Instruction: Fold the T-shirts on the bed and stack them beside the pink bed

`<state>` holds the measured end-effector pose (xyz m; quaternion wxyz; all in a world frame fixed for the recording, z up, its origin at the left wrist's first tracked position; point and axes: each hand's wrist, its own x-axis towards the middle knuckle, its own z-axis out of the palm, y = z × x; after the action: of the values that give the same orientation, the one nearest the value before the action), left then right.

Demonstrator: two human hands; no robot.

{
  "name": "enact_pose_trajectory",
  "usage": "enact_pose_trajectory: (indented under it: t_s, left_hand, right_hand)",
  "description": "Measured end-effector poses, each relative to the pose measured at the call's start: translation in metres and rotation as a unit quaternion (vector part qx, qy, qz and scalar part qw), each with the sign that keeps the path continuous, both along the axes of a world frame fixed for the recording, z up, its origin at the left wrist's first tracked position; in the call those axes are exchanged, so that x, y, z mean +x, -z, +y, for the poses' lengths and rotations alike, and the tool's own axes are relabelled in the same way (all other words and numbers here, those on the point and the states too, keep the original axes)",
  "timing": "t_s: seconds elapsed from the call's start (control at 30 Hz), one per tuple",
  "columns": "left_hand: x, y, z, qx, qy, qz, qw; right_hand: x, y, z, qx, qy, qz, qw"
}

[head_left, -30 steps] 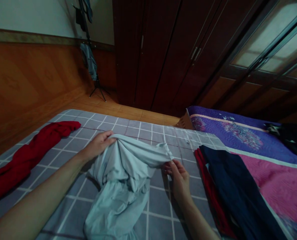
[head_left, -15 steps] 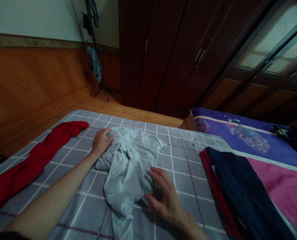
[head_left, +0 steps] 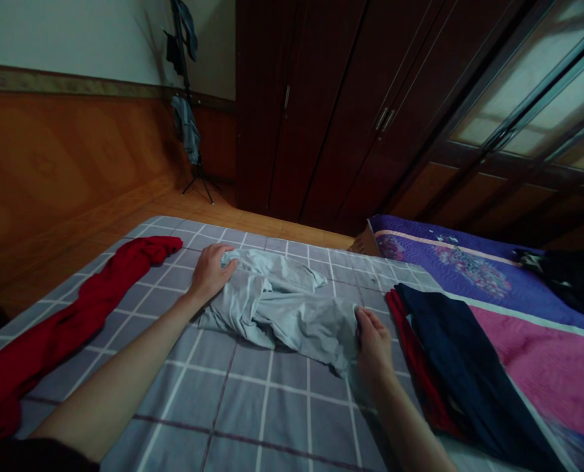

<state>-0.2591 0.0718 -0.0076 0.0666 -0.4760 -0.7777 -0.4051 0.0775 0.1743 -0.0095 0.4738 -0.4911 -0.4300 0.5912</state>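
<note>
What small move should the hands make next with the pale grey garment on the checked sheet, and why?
Probably draw the right hand outward to pull the pale grey garment flat. The left hand pins its far left end, the right grips the near right edge, and the cloth between them lies bunched and creased on the checked sheet.

Pretty dim room: wood-panelled wall [head_left: 50, 151] is seen on the left, a dark wardrobe [head_left: 321, 105] is set at the back, frosted windows [head_left: 537, 98] are lit faintly, orange floor [head_left: 252, 219] shows beyond the bed [head_left: 252, 406].
</note>
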Motion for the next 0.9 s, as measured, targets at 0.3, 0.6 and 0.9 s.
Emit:
enact_pose_trajectory:
  t_s: [0.3,0.6,0.9]
  left_hand:
    - [0.058,-0.056,-0.025,-0.36,0.441,-0.077,0.819]
    - [0.058,-0.058,-0.022,-0.3,0.431,-0.059,0.849]
    - [-0.018,-0.032,-0.006,0.053,-0.02,-0.304,0.951]
  right_hand:
    - [-0.001,0.012,-0.03,0.492,-0.229,-0.304,0.783]
    - [0.002,0.006,-0.01,0.22,-0.151,-0.181,0.947]
    - [0.033,0.005,0.044,0.013,0.05,-0.009,0.999]
